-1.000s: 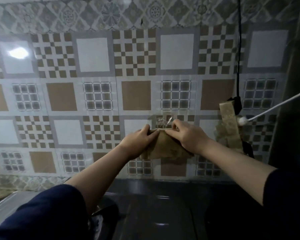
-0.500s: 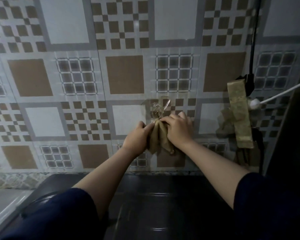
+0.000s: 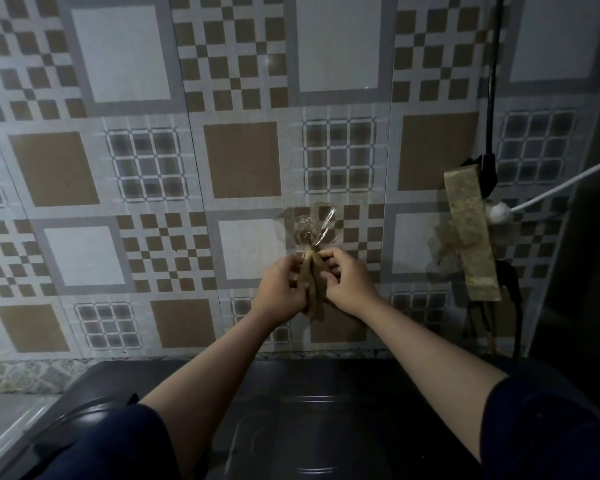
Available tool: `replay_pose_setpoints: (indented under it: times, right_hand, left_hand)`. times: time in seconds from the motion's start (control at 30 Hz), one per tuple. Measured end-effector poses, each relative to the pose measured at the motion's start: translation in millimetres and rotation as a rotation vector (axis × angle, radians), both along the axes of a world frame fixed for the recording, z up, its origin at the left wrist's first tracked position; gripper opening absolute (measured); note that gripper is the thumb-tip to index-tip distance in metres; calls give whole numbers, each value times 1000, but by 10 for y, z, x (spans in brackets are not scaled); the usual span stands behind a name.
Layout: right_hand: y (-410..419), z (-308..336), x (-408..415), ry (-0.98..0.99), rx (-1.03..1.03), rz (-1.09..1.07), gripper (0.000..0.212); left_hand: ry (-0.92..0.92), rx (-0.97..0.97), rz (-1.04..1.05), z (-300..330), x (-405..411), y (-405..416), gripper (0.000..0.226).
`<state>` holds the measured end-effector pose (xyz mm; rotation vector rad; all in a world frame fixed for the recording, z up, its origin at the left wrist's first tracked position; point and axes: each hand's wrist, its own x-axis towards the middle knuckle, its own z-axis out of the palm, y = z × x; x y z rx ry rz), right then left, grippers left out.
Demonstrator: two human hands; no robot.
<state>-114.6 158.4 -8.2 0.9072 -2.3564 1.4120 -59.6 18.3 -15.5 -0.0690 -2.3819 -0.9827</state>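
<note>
A brown cloth [image 3: 313,289] hangs bunched from a clear stick-on hook [image 3: 309,232] on the tiled wall. My left hand [image 3: 282,289] grips the cloth from the left side. My right hand [image 3: 347,284] pinches it from the right, fingers curled near the top just under the hook. Both hands are close together around the narrow bundle, and much of the cloth is hidden between them.
A dark glossy appliance top [image 3: 326,410] lies below my arms. At the right hang a yellowish scrubbing pad [image 3: 470,237], a black cable [image 3: 492,98] and a white cord with plug [image 3: 499,211]. A dark edge [image 3: 596,202] closes the far right.
The cloth was spread wide between my hands a second ago; it is now gathered into a narrow hanging bundle. The view has moved closer to the wall and tilted down.
</note>
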Motion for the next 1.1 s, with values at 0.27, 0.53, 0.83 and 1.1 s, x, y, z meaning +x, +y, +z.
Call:
replay_pose_setpoints:
  times: [0.27,0.53,0.83,1.1]
  right_hand:
    - [35,69,114,-22,115,-85,31]
    - [305,319,572,-4,192,-203,48]
    - [137,522,1485,100,317,-148,21]
    - [-797,463,2484,203,555,124,49]
  left_hand:
    - [-135,110,67,132,152,63,29]
    - [-249,69,156,384,694,48,58]
    - [-304,-18,226,636,1659,-101,65]
    - [-363,5,451,499,2900,-723,59]
